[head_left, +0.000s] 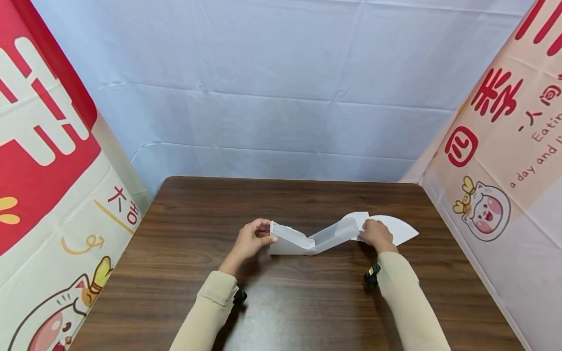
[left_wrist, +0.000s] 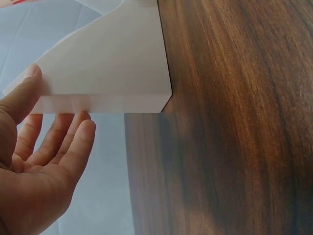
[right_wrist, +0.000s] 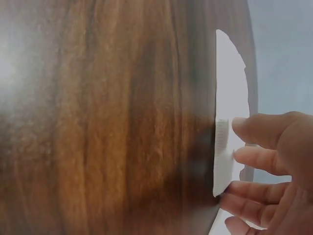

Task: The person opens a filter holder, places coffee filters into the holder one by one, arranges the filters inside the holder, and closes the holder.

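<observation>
A white translucent box (head_left: 287,243) stands on the table with its hinged lid (head_left: 335,236) swung out to the right. My left hand (head_left: 252,239) holds the box's left end. In the left wrist view the thumb (left_wrist: 30,81) lies on the box's side and the fingers reach to its end face. To the right are thin white fan-shaped papers (head_left: 399,229) that look like coffee filters, with a crimped edge visible in the right wrist view. My right hand (head_left: 376,234) pinches them near the lid's tip. The lid partly covers the papers' left part.
Everything stands on a dark brown wooden table (head_left: 210,204) with rounded far corners. A pale blue cloth (head_left: 281,122) hangs behind it, and printed cloths hang at the left (head_left: 44,170) and right (head_left: 505,185).
</observation>
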`<act>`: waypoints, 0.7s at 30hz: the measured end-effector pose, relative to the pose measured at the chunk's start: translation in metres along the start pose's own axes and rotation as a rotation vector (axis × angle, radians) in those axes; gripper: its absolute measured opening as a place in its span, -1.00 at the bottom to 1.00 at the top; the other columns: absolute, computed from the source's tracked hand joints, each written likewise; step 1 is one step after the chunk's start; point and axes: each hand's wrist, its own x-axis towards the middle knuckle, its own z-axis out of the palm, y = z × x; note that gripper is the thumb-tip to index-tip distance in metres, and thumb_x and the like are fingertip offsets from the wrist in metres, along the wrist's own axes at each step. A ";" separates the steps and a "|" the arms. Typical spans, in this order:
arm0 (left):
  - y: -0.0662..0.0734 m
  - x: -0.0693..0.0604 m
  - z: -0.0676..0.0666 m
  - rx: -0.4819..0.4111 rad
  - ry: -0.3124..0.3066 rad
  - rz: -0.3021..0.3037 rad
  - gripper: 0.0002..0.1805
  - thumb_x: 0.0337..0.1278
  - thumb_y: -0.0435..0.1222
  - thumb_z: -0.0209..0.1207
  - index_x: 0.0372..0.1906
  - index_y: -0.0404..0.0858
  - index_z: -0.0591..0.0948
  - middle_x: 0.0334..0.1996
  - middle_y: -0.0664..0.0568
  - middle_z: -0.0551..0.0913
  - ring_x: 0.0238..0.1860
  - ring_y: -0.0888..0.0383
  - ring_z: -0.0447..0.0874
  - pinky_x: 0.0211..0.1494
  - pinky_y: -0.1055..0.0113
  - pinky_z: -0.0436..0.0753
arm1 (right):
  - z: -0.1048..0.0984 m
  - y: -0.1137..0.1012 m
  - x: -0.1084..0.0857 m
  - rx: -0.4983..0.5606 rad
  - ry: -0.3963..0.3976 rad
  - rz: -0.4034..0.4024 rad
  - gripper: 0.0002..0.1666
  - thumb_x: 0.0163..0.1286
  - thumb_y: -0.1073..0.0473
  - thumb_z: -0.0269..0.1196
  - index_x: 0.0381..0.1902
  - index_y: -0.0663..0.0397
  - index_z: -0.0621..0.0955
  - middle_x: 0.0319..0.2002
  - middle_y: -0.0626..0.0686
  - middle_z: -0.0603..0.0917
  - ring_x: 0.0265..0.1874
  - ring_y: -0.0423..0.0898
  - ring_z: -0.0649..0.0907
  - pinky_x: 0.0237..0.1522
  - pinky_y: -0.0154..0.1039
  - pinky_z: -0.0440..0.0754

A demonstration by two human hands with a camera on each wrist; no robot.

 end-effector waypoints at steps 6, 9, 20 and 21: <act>-0.001 -0.001 -0.001 -0.001 0.000 -0.009 -0.64 -0.06 -0.49 0.32 -0.09 -0.46 0.53 -0.19 -0.25 0.62 -0.18 -0.15 0.61 -0.19 0.26 0.61 | 0.006 0.001 0.009 0.031 0.068 0.027 -0.84 0.06 0.24 0.22 -0.49 0.26 0.49 -0.46 0.23 0.52 -0.40 0.14 0.48 -0.49 -0.01 0.48; -0.001 -0.001 -0.001 0.004 -0.001 -0.002 -0.63 -0.07 -0.48 0.33 -0.09 -0.46 0.54 -0.21 -0.23 0.63 -0.20 -0.14 0.62 -0.20 0.25 0.61 | 0.010 0.004 0.011 0.082 0.109 0.062 -0.54 0.01 0.24 0.26 -0.15 0.45 0.50 -0.21 0.38 0.55 -0.16 0.28 0.48 -0.21 0.09 0.50; 0.000 0.000 -0.001 0.014 -0.002 -0.021 -0.63 -0.06 -0.48 0.32 -0.08 -0.45 0.54 -0.19 -0.23 0.62 -0.18 -0.13 0.62 -0.20 0.26 0.62 | 0.010 0.005 0.009 0.207 0.151 0.178 -0.06 -0.13 0.30 0.31 0.21 0.49 0.16 -0.15 0.56 0.48 -0.18 0.37 0.50 -0.14 0.12 0.47; 0.000 -0.001 -0.001 0.015 -0.001 -0.021 -0.63 -0.06 -0.48 0.32 -0.08 -0.45 0.54 -0.19 -0.23 0.62 -0.18 -0.14 0.62 -0.20 0.25 0.62 | 0.010 0.006 0.009 0.208 0.151 0.187 -0.06 -0.12 0.31 0.29 0.22 0.48 0.13 -0.17 0.56 0.49 -0.22 0.37 0.51 -0.19 0.11 0.48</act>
